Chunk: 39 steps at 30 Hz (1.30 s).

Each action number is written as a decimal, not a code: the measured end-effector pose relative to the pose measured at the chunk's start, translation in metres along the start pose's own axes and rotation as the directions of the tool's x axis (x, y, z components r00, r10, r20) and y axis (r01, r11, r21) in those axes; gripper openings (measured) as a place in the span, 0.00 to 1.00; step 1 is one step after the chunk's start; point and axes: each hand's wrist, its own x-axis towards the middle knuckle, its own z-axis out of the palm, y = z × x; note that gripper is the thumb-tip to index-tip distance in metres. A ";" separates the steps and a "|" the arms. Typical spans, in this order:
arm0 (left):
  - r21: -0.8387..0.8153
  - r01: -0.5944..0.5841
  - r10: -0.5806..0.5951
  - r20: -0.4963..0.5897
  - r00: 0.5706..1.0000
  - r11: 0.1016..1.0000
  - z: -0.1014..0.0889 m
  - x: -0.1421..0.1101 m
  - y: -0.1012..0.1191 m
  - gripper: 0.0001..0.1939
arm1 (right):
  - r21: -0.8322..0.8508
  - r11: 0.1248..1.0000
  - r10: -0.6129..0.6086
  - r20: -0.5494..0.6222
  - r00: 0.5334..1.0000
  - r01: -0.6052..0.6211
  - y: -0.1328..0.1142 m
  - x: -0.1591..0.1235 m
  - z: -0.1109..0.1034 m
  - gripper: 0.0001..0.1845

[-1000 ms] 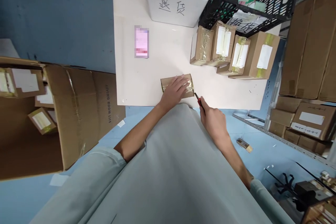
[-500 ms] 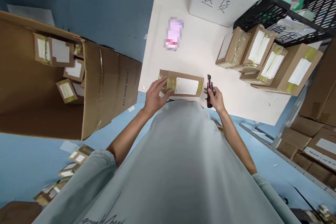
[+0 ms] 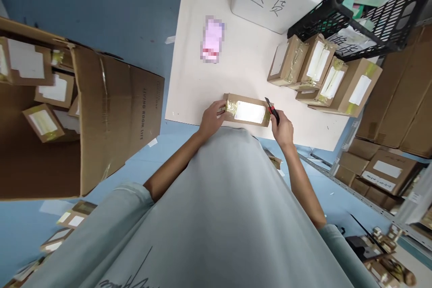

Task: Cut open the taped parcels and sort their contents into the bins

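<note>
A small brown cardboard box (image 3: 249, 111) lies on the white table near my body, with a white label and yellowish tape on its top. My left hand (image 3: 212, 120) grips the box's left end, fingertips curled at its edge. In my right hand (image 3: 282, 128) is a black and red utility knife (image 3: 274, 111). Its blade points up and to the left, over or beside the box's right end; whether it touches the cardboard I cannot tell. My right fingers also sit close to that end.
A phone (image 3: 212, 39), blurred out, lies on the white table (image 3: 189, 72). Several taped boxes (image 3: 317, 60) stand at right, before a white foam box (image 3: 276, 4) and black crate (image 3: 369, 31). A large open carton (image 3: 118, 117) with small boxes stands at left.
My left hand has shifted from the box's top to its left end. The knife has gone from upright beside the box to slanting at its right end. The view has shifted too.
</note>
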 end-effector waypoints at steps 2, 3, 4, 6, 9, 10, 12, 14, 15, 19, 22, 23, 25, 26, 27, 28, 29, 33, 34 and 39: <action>0.011 -0.006 0.006 0.021 1.000 1.000 0.001 0.006 -0.001 0.27 | -0.154 0.983 -0.092 0.049 0.995 0.098 -0.021 -0.004 -0.015 0.24; 0.025 -0.017 0.016 0.034 0.999 1.000 0.001 0.009 -0.001 0.27 | -0.214 0.964 -0.141 0.099 0.985 0.160 -0.033 -0.004 -0.020 0.24; 0.043 -0.030 0.028 0.046 0.999 0.999 0.000 0.011 -0.001 0.26 | -0.265 0.939 -0.181 0.162 0.970 0.220 -0.046 -0.004 -0.025 0.23; 0.073 -0.049 0.045 0.059 0.997 0.996 -0.002 0.015 -0.002 0.23 | -0.347 0.882 -0.221 0.293 0.930 0.319 -0.070 -0.002 -0.031 0.23; 0.092 -0.044 0.038 0.065 0.997 0.995 -0.006 0.019 -0.002 0.20 | -0.430 0.805 -0.217 0.428 0.877 0.409 -0.099 0.007 -0.033 0.25; 0.091 -0.039 0.033 0.070 0.997 0.995 -0.007 0.020 -0.003 0.20 | -0.449 0.786 -0.211 0.451 0.867 0.425 -0.106 0.011 -0.032 0.26; 0.078 -0.034 0.027 0.082 0.996 0.996 -0.008 0.021 -0.004 0.20 | -0.479 0.757 -0.199 0.478 0.856 0.444 -0.116 0.018 -0.031 0.26; 0.056 -0.029 0.025 0.087 0.996 0.998 -0.008 0.021 -0.005 0.21 | -0.496 0.739 -0.193 0.493 0.849 0.456 -0.122 0.023 -0.029 0.26; 0.045 -0.027 0.023 0.088 0.996 0.999 -0.008 0.020 -0.006 0.21 | -0.500 0.732 -0.190 0.501 0.844 0.462 -0.124 0.026 -0.028 0.26; 0.021 -0.017 0.015 0.094 0.995 1.000 -0.007 0.017 -0.007 0.21 | -0.505 0.716 -0.185 0.527 0.829 0.481 -0.128 0.030 -0.027 0.27; 0.024 -0.016 0.014 0.095 0.995 1.000 -0.006 0.016 -0.006 0.21 | -0.506 0.710 -0.182 0.539 0.822 0.489 -0.131 0.031 -0.028 0.28; 0.028 -0.016 0.013 0.095 0.995 0.999 -0.006 0.016 -0.006 0.21 | -0.505 0.709 -0.180 0.546 0.818 0.492 -0.133 0.031 -0.028 0.28; 0.036 -0.013 0.009 0.095 0.995 0.999 -0.006 0.016 -0.006 0.21 | -0.502 0.706 -0.175 0.561 0.809 0.500 -0.135 0.030 -0.028 0.28; 0.038 -0.010 0.007 0.092 0.996 0.999 -0.006 0.015 -0.005 0.21 | -0.501 0.703 -0.174 0.568 0.805 0.505 -0.136 0.030 -0.027 0.27; 0.037 -0.007 0.004 0.089 0.996 0.999 -0.006 0.015 -0.005 0.21 | -0.501 0.699 -0.174 0.572 0.801 0.510 -0.137 0.029 -0.026 0.26; 0.035 -0.004 0.001 0.085 0.996 0.999 -0.005 0.015 -0.005 0.21 | -0.503 0.696 -0.175 0.573 0.801 0.512 -0.139 0.027 -0.025 0.25; 0.032 -0.001 -0.002 0.082 0.997 0.999 -0.005 0.015 -0.006 0.21 | -0.507 0.693 -0.176 0.570 0.802 0.512 -0.141 0.026 -0.024 0.25; 0.024 0.011 -0.012 0.075 0.997 1.000 -0.005 0.015 -0.007 0.21 | -0.509 0.689 -0.197 0.554 0.809 0.516 -0.145 0.019 -0.022 0.24; 0.028 0.012 -0.014 0.074 0.997 1.000 -0.005 0.015 -0.007 0.21 | -0.506 0.687 -0.206 0.552 0.808 0.521 -0.145 0.018 -0.023 0.25; 0.068 0.001 -0.005 0.060 0.998 0.998 -0.006 0.015 -0.006 0.21 | -0.543 0.687 -0.171 0.525 0.834 0.483 -0.121 0.019 -0.029 0.24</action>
